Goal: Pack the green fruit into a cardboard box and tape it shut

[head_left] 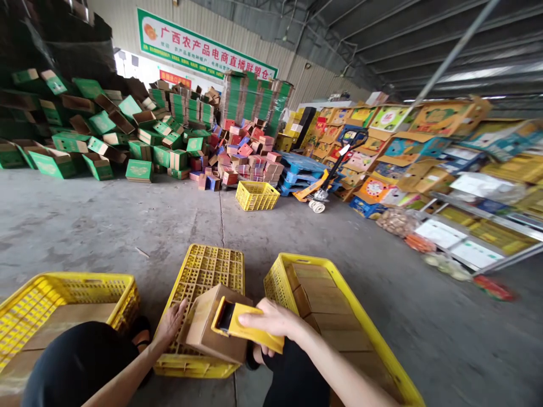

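A small brown cardboard box (201, 330) rests tilted on an upside-down yellow plastic crate (212, 271) between my knees. My right hand (269, 321) is closed around a yellow handheld tool (250, 325) with a dark front end. The tool is over the box's right part and hides some of it; its exact kind does not show. My left hand (170, 323) is at the box's left side, fingers extended and apart. Whether its fingertips touch the box, I cannot tell.
Yellow crates holding brown boxes stand at right (339, 265) and left (93, 280). Farther off are a yellow crate (257, 198), a pallet jack (318, 195), blue pallets (303, 164), a heap of green boxes (139, 169) and stacked fruit cartons (377, 189).
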Tool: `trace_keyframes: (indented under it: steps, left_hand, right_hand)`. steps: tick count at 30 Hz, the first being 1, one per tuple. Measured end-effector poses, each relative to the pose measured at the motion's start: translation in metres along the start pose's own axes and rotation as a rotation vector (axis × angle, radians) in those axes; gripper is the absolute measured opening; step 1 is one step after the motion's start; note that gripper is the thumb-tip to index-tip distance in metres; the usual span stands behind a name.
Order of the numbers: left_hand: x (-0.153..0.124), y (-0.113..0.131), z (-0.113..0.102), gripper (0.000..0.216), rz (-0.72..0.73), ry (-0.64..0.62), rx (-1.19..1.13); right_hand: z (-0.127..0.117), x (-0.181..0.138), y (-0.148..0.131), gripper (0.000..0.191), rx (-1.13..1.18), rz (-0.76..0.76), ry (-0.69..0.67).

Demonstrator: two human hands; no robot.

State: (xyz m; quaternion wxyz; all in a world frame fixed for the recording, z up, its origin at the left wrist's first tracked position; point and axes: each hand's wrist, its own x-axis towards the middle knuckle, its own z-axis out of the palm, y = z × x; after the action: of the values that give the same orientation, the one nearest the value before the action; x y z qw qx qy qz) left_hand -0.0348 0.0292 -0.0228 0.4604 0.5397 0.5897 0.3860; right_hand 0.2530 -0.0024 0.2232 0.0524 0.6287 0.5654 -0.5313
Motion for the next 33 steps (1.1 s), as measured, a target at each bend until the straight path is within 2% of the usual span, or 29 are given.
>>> trace_keyframes:
  steps: [2,6,9,12,18,25,33]
  left_hand:
    - [0.000,0.023,-0.013,0.091,0.113,-0.007,-0.019]
    - [-0.020,0.066,-0.035,0.063,0.559,-0.229,0.096]
    - [-0.029,0.076,-0.047,0.064,0.745,-0.277,0.266]
    - [-0.022,0.068,-0.054,0.073,0.865,-0.278,0.405]
    - [-0.002,0.046,-0.048,0.084,0.988,-0.268,0.464]
    - [0.002,0.027,-0.029,0.084,0.969,-0.166,0.409]
    - [0.005,0.030,-0.028,0.081,0.973,-0.244,0.465]
  right_hand:
    - [0.000,0.011,-0.007,0.041,0.027,-0.058,-0.029]
    - [0.003,0.028,-0.032,0.039,0.087,-0.110,-0.044]
    - [0.005,0.032,-0.047,0.036,0.091,-0.086,-0.037]
    - [0.005,0.029,-0.050,0.034,0.107,-0.089,-0.032]
    - [0.005,0.026,-0.038,0.034,0.127,-0.101,-0.057]
    - [0.004,0.023,-0.030,0.038,0.089,-0.103,-0.041]
    - [0.001,0.021,-0.010,0.045,0.074,-0.150,-0.007]
